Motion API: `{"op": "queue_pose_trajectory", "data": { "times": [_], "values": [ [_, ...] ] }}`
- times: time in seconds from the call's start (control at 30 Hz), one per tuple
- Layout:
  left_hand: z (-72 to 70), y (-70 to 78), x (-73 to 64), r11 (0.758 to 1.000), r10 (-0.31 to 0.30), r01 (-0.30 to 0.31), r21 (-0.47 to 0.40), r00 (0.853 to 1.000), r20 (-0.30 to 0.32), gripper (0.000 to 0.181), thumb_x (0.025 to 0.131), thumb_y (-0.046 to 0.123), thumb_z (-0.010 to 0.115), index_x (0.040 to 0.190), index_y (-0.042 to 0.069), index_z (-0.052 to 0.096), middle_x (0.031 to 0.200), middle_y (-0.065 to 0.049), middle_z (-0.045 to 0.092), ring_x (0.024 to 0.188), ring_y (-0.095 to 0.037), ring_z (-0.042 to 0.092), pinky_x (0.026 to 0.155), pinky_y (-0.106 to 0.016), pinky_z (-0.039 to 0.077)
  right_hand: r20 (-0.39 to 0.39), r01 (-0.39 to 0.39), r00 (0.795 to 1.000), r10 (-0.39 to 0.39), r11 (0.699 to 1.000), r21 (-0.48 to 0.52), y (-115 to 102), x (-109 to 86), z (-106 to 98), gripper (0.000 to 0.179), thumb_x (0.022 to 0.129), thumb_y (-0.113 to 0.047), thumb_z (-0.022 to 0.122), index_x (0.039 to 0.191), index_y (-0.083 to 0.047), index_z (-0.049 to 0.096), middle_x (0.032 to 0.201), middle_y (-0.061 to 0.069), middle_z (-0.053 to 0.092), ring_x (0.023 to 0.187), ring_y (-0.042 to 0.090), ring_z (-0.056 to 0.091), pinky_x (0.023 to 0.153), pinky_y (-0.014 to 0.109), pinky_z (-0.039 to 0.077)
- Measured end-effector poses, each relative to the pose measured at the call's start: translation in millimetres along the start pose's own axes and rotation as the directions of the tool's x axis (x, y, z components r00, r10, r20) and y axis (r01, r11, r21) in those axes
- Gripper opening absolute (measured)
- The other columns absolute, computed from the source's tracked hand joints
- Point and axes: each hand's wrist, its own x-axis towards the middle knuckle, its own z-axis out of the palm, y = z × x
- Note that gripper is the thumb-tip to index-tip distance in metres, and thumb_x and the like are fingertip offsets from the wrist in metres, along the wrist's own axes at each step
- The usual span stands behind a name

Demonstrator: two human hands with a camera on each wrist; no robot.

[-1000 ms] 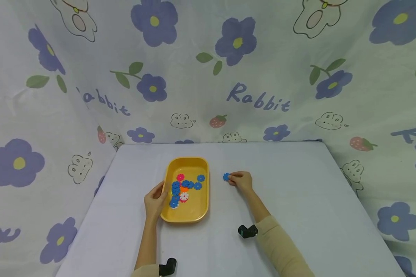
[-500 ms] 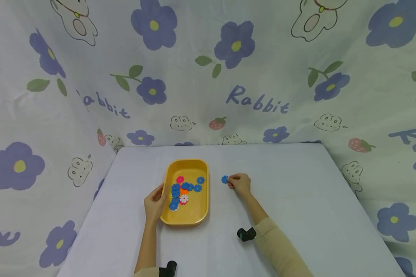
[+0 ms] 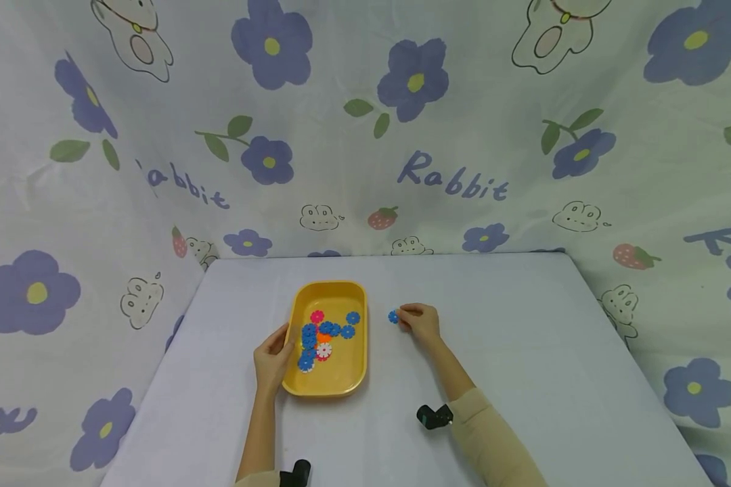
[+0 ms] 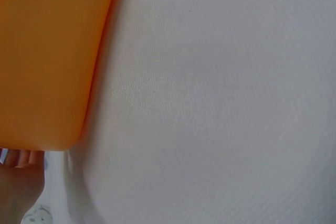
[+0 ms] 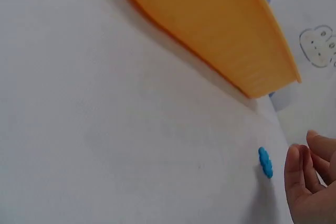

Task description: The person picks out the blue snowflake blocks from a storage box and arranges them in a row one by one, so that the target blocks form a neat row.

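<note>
A yellow tray [image 3: 340, 368] stands left of centre on the table, with several blue snowflake discs [image 3: 308, 341] and a few pink, white and orange ones in it. My left hand [image 3: 272, 357] grips the tray's left rim, thumb toward the inside. To the right of the tray, my right hand [image 3: 420, 321] has bent fingers at a single blue snowflake disc [image 3: 392, 316]. Its fingertips overlap the disc's right edge in the head view, but a narrow gap shows between disc and fingers in the right wrist view; I cannot tell whether they pinch it.
A white cloth covers the table [image 3: 524, 352]. Behind and at both sides hangs a printed curtain [image 3: 365, 149] with flowers and rabbits. Each forearm carries a small black camera [image 3: 434, 416] near the sleeve.
My right hand has shifted slightly left toward the tray, and the blue disc beside its fingertips has moved left too. My left hand stays on the tray, which keeps its place.
</note>
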Motion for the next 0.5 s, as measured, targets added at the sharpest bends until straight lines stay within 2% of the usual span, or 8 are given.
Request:
{"op": "queue_pose_trajectory", "data": {
  "times": [0.17,0.33,0.5],
  "values": [
    [1.1,0.5,-0.5,1.0,0.014,-0.014,-0.001,1.0,-0.012,0.041,0.087,-0.004,0.06,0.127,-0.006,0.055,0.13,-0.025,0.053,0.103,0.004,0.055,0.085,-0.006,0.044,0.076,0.066,0.994,-0.073,0.993,0.095,-22,-3.5,14,0.027,0.082,-0.003,0.07,0.102,0.015,0.064,0.085,0.02,0.069,0.065,0.014,0.067,0.063,0.028,0.058],
    [0.3,-0.6,0.3,1.0,0.013,-0.013,-0.009,1.0,-0.011,0.041,0.087,-0.004,0.06,0.127,-0.006,0.055,0.13,-0.024,0.053,0.102,0.006,0.055,0.085,-0.006,0.044,0.145,0.128,0.98,-0.139,0.988,0.085,-40,-7.4,33,0.028,0.084,-0.004,0.069,0.104,0.014,0.063,0.089,0.02,0.069,0.07,0.016,0.068,0.066,0.031,0.059],
    [-0.7,-2.4,1.2,1.0,0.007,-0.007,-0.028,1.0,-0.011,0.04,0.087,-0.006,0.059,0.127,-0.006,0.055,0.13,-0.024,0.053,0.102,0.005,0.055,0.085,-0.006,0.044,0.255,0.118,0.958,-0.134,0.99,0.077,-49,-10.0,54,0.033,0.085,-0.004,0.068,0.109,0.017,0.059,0.093,0.024,0.068,0.081,0.033,0.069,0.075,0.04,0.057]
  ]
}}
